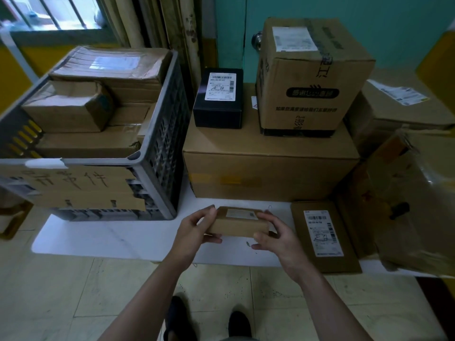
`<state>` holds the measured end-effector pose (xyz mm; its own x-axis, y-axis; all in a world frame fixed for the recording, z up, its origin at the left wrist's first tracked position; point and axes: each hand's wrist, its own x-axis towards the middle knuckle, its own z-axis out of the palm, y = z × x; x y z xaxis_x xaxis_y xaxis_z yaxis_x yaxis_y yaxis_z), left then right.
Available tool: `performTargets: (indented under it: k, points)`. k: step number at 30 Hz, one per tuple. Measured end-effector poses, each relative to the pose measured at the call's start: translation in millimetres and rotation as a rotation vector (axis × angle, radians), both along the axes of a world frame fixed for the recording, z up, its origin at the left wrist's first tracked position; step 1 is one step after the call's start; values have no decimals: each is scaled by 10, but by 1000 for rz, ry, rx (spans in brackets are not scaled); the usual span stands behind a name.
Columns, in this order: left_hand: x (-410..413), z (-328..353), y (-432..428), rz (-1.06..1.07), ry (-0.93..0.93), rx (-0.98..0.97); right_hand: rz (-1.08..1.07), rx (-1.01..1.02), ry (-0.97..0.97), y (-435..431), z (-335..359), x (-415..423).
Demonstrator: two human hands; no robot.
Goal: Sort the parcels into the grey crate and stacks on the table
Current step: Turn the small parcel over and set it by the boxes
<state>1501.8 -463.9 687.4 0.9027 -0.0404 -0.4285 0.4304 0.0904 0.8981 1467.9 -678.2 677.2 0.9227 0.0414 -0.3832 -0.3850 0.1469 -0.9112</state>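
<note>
though judged only partway sorted, with grey crate (160,134) at left loaded with cartons (69,112), stacks (270,153) built at upper right and flat labelled parcel (322,237) at lower right unplaced: small brown parcel (236,226), flat, pale label on top, held low at centre over white table (110,239), gripped end to end by left hand (194,230) and right hand (280,239).

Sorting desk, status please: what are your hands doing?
Left hand, right hand grip small brown parcel by its ends. Parcel over white table, not yet sorted. Grey crate at left, loaded high.
</note>
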Motion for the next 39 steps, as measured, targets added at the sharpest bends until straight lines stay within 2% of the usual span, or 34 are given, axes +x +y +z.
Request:
performTargets:
  k: [3,10,23,29,39]
  points:
    - [18,27,-10,16,-28,-16,5,-64,-27,15,-26,20]
    - [25,44,-31,-38,-108,-83,-140,-57,-66,61,-22,58]
    - [44,50,-74,-12,-153,-41,-124,-102,-75,50,-56,96]
    - [81,91,-70,34,-43,-93,-121,-101,-84,54,-97,106]
    - [144,149,-124,77,5,2,-113,-89,-85,38,-115,101]
